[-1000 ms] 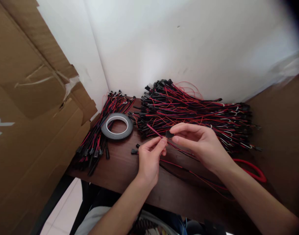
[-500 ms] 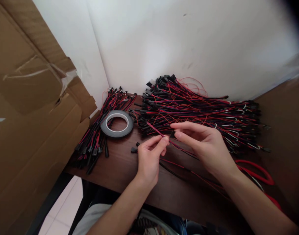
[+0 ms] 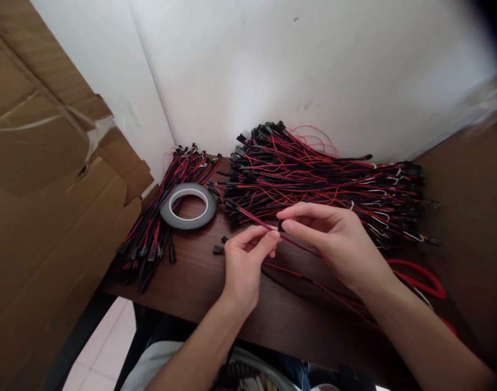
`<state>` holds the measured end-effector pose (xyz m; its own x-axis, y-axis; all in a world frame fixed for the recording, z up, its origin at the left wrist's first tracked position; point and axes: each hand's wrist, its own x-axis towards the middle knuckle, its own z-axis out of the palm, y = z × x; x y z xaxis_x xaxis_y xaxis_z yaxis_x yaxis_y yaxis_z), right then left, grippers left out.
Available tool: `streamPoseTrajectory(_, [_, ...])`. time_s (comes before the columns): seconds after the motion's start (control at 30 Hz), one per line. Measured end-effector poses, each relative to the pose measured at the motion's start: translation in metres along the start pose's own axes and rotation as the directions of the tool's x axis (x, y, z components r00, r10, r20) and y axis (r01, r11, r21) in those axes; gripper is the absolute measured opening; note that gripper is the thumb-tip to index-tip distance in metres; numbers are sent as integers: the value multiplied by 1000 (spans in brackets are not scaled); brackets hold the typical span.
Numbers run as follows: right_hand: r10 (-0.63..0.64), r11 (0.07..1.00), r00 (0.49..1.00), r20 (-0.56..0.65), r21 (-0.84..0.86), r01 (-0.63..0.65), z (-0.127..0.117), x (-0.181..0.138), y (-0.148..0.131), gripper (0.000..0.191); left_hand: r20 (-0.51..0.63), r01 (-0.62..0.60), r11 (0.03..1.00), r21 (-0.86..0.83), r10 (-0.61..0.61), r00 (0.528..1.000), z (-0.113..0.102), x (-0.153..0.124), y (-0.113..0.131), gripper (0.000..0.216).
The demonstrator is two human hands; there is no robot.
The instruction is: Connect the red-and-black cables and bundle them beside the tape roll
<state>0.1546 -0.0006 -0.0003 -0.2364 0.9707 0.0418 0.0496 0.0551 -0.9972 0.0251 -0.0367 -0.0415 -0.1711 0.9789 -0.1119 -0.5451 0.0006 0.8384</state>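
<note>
My left hand point(image 3: 243, 266) pinches thin red and black wires point(image 3: 254, 218) between thumb and forefinger, over the front part of the table. Close by, the thumb and forefinger of my right hand point(image 3: 346, 241) hold a short piece of black tape point(image 3: 280, 225) against or just beside the wires; contact is hard to make out. From the pinch the wires run down to the right, beneath my right hand. A roll of black tape point(image 3: 166, 214) with a white core rests on the table to the left, partly over a bunch of wires.
A large pile of red and black wires with connectors point(image 3: 313, 176) lies along the white wall. The smaller wire bunch point(image 3: 157, 231) is at left, beside a cardboard box point(image 3: 49, 217). Red cable point(image 3: 419, 271) loops at right. Another wire point(image 3: 289, 270) crosses the brown table point(image 3: 199, 282).
The view has shifted slightly, so everything sits a little further left. My right fingers and the black tape have come nearer to my left fingertips, which keep their pinch on the wires.
</note>
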Motion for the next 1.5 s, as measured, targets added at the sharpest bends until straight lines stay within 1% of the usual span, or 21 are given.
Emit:
streamPoseTrajectory(0.07, [-21,1000,1000,2,2,21,-1,0,-2,15,8,-10,1000,6,10,1000,0,-1,0,10])
streamPoseTrajectory(0.13, [-71,997,997,8,-13,71,-1,0,-4,11,13,-14,1000,4,14,1000,1,-1,0,9])
streamPoseTrajectory(0.23, [-123,991,992,16,-58,124,-2,0,-6,11,12,-13,1000,-3,13,1000,2,0,0,8])
streamPoseTrajectory(0.37, [-59,997,998,-21,-49,58,1,-3,-7,17,12,-14,1000,-8,14,1000,2,0,0,8])
streamPoseTrajectory(0.5, [-60,998,998,-22,-31,59,3,-6,-12,19,5,-9,999,-33,9,1000,1,-1,0,13])
streamPoseTrajectory(0.63, [-96,992,994,60,-80,101,-2,-5,-17,17,33,-1,999,-43,2,999,2,-1,0,17])
streamPoseTrajectory(0.73, [-157,978,979,133,-118,173,-9,-4,-18,12,62,-2,999,-49,5,998,2,-1,0,13])
streamPoseTrajectory(0.83, [-204,967,965,167,-120,226,-12,-3,-18,8,81,4,998,-60,1,997,2,-2,1,10])
streamPoseTrajectory(0.93, [-184,976,971,149,-85,198,-12,-3,-17,8,81,2,997,-71,4,997,3,-2,0,9])
streamPoseTrajectory(1.03, [-142,987,983,112,-62,150,-10,-3,-16,13,74,-3,997,-80,9,997,3,-2,0,10])
streamPoseTrajectory(1.2, [-128,989,989,70,-68,132,-6,-5,-16,17,62,-5,998,-59,9,998,3,-2,1,13])
streamPoseTrajectory(1.33, [-132,989,989,65,-65,136,-3,-6,-18,16,43,1,998,-62,2,999,3,-3,0,16])
streamPoseTrajectory(1.5, [-175,978,982,75,-99,182,-3,-6,-19,15,52,0,998,-67,3,999,3,-3,-1,16])
